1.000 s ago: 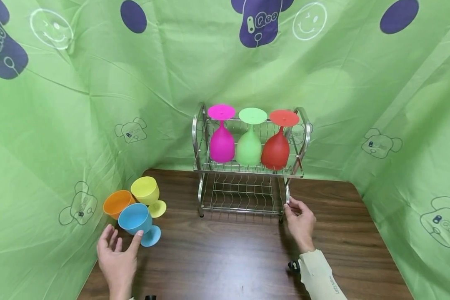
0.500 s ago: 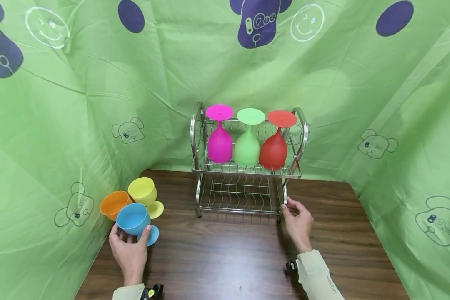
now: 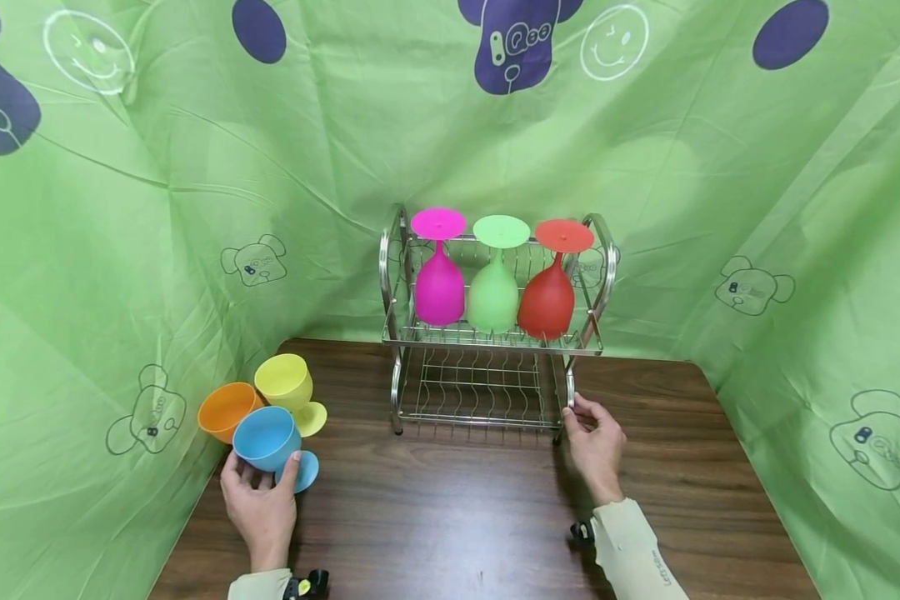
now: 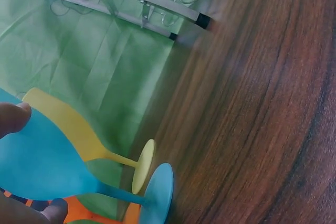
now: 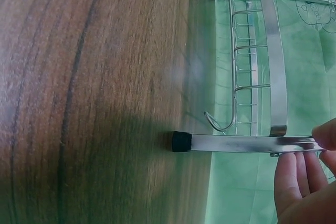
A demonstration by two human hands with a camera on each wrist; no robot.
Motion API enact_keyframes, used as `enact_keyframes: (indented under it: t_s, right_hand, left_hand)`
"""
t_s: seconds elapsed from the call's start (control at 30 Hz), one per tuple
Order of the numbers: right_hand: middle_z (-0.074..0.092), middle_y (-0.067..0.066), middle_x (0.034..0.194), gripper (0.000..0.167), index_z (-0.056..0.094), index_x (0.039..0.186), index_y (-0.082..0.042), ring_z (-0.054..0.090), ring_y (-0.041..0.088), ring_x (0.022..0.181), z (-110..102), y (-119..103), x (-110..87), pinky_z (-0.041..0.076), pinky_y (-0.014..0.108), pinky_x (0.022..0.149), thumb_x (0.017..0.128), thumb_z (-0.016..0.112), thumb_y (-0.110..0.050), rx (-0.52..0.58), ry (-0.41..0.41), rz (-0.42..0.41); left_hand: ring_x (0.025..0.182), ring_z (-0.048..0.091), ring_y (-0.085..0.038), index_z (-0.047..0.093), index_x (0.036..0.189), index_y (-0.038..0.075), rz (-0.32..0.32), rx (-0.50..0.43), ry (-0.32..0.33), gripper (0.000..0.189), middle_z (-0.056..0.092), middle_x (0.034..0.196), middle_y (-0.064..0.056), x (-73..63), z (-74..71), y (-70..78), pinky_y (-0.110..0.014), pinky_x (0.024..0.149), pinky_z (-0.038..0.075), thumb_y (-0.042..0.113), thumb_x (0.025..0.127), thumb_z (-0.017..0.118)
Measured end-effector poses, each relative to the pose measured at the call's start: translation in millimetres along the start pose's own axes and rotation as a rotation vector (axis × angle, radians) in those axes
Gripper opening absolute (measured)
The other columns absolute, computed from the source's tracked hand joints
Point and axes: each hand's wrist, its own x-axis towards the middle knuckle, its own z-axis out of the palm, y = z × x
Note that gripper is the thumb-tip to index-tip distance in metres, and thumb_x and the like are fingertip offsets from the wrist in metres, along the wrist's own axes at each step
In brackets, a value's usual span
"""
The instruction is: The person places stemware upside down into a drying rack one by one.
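My left hand (image 3: pixel 261 510) holds the bowl of a blue plastic wine goblet (image 3: pixel 264 435), thumb on its right side and fingers round its left. In the left wrist view the blue goblet's foot (image 4: pixel 159 195) stands on the table. Right behind it are an orange goblet (image 3: pixel 227 408) and a yellow goblet (image 3: pixel 285 382), both upright. My right hand (image 3: pixel 597 447) pinches the right front leg of a two-tier metal dish rack (image 3: pixel 480 421); the right wrist view shows thumb and fingers on either side of that leg (image 5: pixel 236 143).
Upside down on the rack's upper tier stand a magenta goblet (image 3: pixel 440 292), a light green goblet (image 3: pixel 492 296) and a red goblet (image 3: pixel 547 300). Wire slots line the lower tier (image 3: pixel 483 387). A green printed cloth (image 3: pixel 330 150) encloses the wooden table (image 3: pixel 435 517) at back and sides.
My left hand has moved up and right from beside the blue goblet and taken hold of its bowl. The right hand stays on the rack's leg.
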Motion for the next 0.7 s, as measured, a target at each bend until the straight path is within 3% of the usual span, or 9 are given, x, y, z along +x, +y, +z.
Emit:
enact_keyframes:
  t_s: [0.23,0.37,0.47,0.57,0.7]
  right_hand:
    - [0.08,0.015,0.102,0.029,0.079,0.12,-0.006,0.063,-0.012,0.079,0,0,0.9,0.055,0.003,0.073,0.092,0.08,-0.003,-0.011,0.0,-0.02]
    - [0.08,0.014,0.102,0.029,0.079,0.119,-0.007,0.067,-0.003,0.081,-1,-4,2.3,0.055,0.003,0.072,0.091,0.08,-0.003,-0.041,-0.007,-0.004]
    - [0.078,0.014,0.107,0.032,0.077,0.122,-0.008,0.072,0.011,0.088,-4,-9,2.0,0.053,0.002,0.072,0.09,0.082,-0.006,-0.079,-0.025,0.022]
    - [0.073,0.015,0.115,0.038,0.073,0.127,-0.007,0.074,0.027,0.098,-7,-16,-0.9,0.053,0.001,0.074,0.09,0.082,-0.009,-0.095,-0.051,0.037]
    - [0.067,0.016,0.124,0.045,0.07,0.132,-0.006,0.074,0.036,0.107,-12,-35,-10.3,0.054,0.003,0.079,0.09,0.083,-0.012,-0.078,-0.095,0.019]
  left_hand:
    - [0.146,0.044,-0.035,0.038,0.161,0.026,0.009,0.034,-0.014,0.097,0.035,0.161,-0.013,-2.4,-3.0,6.4,-0.061,0.121,0.041,0.007,0.082,0.091]
    - [0.142,0.047,-0.035,0.038,0.162,0.029,0.049,0.094,-0.042,0.097,0.036,0.157,-0.013,-6.6,-4.0,17.1,-0.056,0.12,0.045,0.011,0.082,0.091]
    - [0.134,0.05,-0.025,0.041,0.161,0.03,0.111,0.134,-0.072,0.097,0.041,0.15,-0.008,-11.3,-3.8,27.9,-0.034,0.117,0.05,0.011,0.081,0.093]
    - [0.129,0.048,-0.012,0.045,0.16,0.026,0.189,0.147,-0.111,0.097,0.044,0.145,-0.005,-16.9,-3.2,39.1,-0.011,0.105,0.048,0.007,0.078,0.094]
    - [0.127,0.045,-0.003,0.048,0.159,0.023,0.278,0.181,-0.182,0.097,0.047,0.146,-0.007,-26.0,-1.8,53.8,-0.002,0.1,0.042,0.005,0.076,0.094]
